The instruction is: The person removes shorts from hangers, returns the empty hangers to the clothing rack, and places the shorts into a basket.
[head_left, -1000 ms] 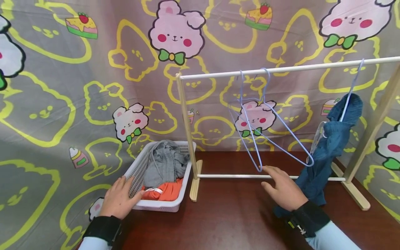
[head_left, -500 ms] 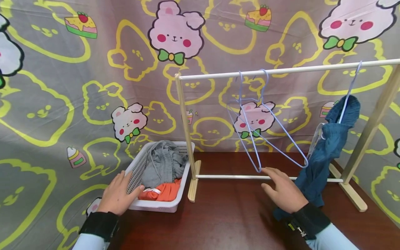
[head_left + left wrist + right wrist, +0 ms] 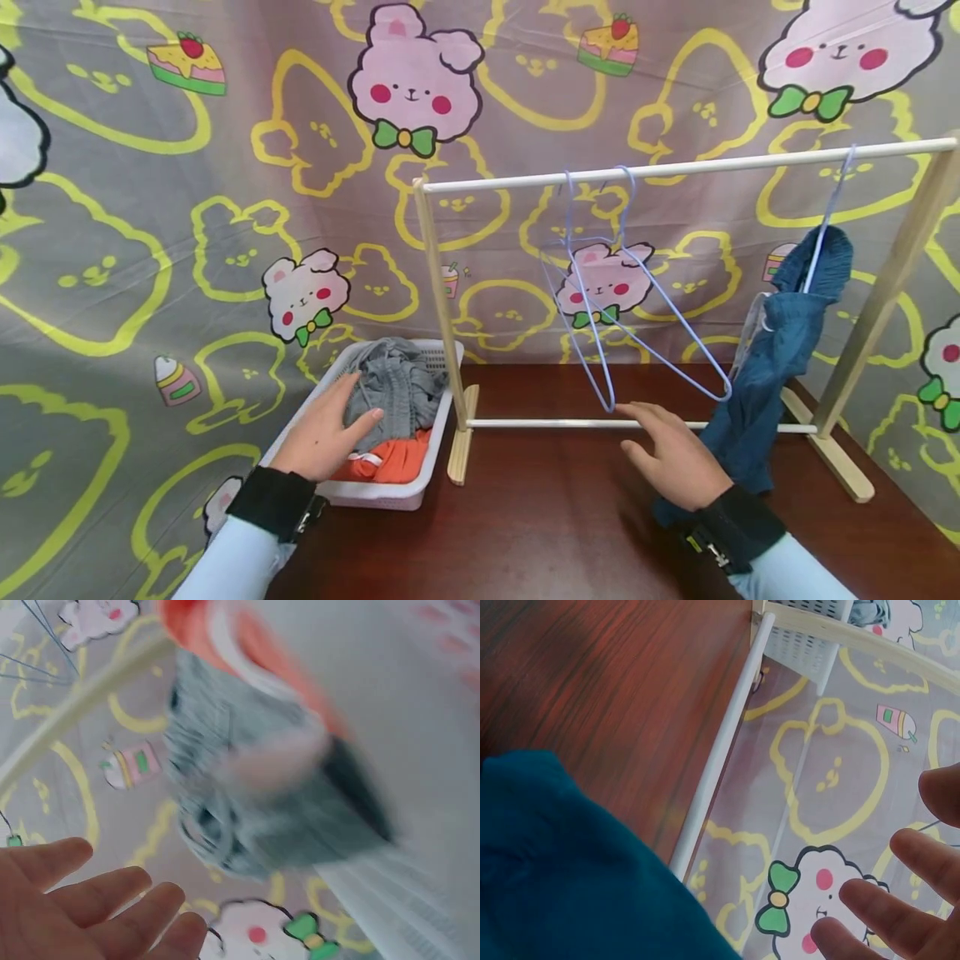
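Note:
Above the left side of a white plastic basket [image 3: 401,498] my left hand [image 3: 321,431] hovers, fingers extended and holding nothing. Grey drawstring pants [image 3: 397,392] lie in the basket beside an orange garment [image 3: 401,458]. My right hand [image 3: 672,457] is held out with fingers spread, its fingertips close to the lower corner of a lilac hanger [image 3: 604,358]; whether they touch I cannot tell. A second lilac hanger [image 3: 678,312] hangs beside it. Just right of that hand, blue denim pants [image 3: 787,350] hang from another hanger, and their cloth fills the lower left of the right wrist view.
A wooden rack with a white top rail [image 3: 510,182] and a white lower rail [image 3: 555,423] stands on the dark red table [image 3: 540,517]. Its left foot [image 3: 462,446] is close to the basket. A patterned curtain [image 3: 172,333] hangs behind and to the left.
My left hand has moved right and forward, from the basket's left rim to over its inside. The right hand stays almost still, and the head view has shifted slightly.

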A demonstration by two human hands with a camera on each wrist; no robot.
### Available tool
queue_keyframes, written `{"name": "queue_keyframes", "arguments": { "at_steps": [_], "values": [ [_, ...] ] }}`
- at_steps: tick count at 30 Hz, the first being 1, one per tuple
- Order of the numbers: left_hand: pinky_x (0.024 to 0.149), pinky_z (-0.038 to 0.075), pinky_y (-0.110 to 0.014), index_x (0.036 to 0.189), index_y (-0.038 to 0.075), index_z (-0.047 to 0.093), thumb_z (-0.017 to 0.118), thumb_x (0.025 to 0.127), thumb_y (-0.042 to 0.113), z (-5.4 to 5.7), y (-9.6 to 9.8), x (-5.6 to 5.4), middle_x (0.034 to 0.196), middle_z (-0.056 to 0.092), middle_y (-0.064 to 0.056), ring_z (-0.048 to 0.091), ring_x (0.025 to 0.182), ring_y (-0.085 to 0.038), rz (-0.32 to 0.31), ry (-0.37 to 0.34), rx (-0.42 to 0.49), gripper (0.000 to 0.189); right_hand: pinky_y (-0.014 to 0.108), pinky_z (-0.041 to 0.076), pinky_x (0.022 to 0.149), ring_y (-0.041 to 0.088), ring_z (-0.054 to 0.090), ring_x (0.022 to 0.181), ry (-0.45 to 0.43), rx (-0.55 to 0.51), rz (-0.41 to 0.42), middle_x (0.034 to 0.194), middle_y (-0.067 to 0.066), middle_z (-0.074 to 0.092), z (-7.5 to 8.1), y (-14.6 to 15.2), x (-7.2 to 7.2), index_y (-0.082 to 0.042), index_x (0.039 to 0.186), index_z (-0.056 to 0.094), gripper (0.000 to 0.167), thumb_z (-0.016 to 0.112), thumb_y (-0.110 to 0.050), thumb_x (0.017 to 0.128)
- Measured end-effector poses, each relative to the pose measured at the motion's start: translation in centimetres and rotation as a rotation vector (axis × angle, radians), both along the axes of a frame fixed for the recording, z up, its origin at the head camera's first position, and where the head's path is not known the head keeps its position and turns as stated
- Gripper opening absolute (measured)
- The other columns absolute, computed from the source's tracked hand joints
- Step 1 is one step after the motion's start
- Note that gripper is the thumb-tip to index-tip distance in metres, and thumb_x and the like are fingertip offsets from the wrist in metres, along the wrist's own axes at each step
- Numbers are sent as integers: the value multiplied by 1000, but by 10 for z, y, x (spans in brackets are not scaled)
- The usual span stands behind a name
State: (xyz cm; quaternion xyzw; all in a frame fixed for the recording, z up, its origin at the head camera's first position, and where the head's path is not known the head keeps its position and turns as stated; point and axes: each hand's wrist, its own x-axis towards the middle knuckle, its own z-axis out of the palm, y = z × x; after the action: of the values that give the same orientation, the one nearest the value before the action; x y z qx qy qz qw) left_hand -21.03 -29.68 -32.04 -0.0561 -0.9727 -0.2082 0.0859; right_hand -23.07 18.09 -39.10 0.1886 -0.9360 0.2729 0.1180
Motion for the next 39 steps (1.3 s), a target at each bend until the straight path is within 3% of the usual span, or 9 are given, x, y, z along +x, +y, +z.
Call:
{"name": "queue_keyframes", "arguments": {
  "at_steps": [10, 17, 22, 31, 39],
  "values": [
    [113, 27, -62, 163, 15, 17, 48, 99, 64, 22, 44, -32, 162, 29, -18, 30, 147, -39, -73, 18, 143, 86, 66, 41, 100, 43, 48, 128, -20, -8, -20, 143, 20, 52, 3, -2, 3, -6, 142, 55, 48, 67, -21, 97],
    [112, 32, -58, 164, 18, 10, 47, 101, 61, 31, 67, -56, 162, 28, -20, 34, 144, -39, -170, -8, 315, 85, 66, 41, 100, 42, 48, 128, -25, -14, -14, 144, 18, 52, 5, -4, 4, -11, 142, 56, 47, 66, -22, 98],
    [113, 33, -54, 164, 19, 4, 48, 103, 57, 36, 81, -70, 165, 20, -16, 35, 144, -40, -184, -8, 426, 84, 65, 41, 100, 41, 48, 128, -20, -12, -16, 143, 18, 53, 7, -3, 3, -11, 141, 57, 45, 66, -21, 98],
    [110, 38, -53, 164, 18, 7, 49, 105, 46, 35, 104, -94, 164, 23, -14, 33, 145, -37, -181, 85, 625, 77, 65, 43, 98, 40, 49, 127, -33, -28, -16, 142, 16, 54, 10, -2, 2, -11, 139, 59, 43, 66, -22, 98],
    [106, 40, -55, 161, 20, 18, 48, 106, 44, 33, 116, -108, 158, 36, -16, 42, 139, -33, -178, 147, 699, 67, 62, 44, 98, 37, 52, 125, -3, -38, 2, 139, 14, 56, 8, 4, 1, -10, 138, 59, 42, 65, -20, 99]
  ]
}}
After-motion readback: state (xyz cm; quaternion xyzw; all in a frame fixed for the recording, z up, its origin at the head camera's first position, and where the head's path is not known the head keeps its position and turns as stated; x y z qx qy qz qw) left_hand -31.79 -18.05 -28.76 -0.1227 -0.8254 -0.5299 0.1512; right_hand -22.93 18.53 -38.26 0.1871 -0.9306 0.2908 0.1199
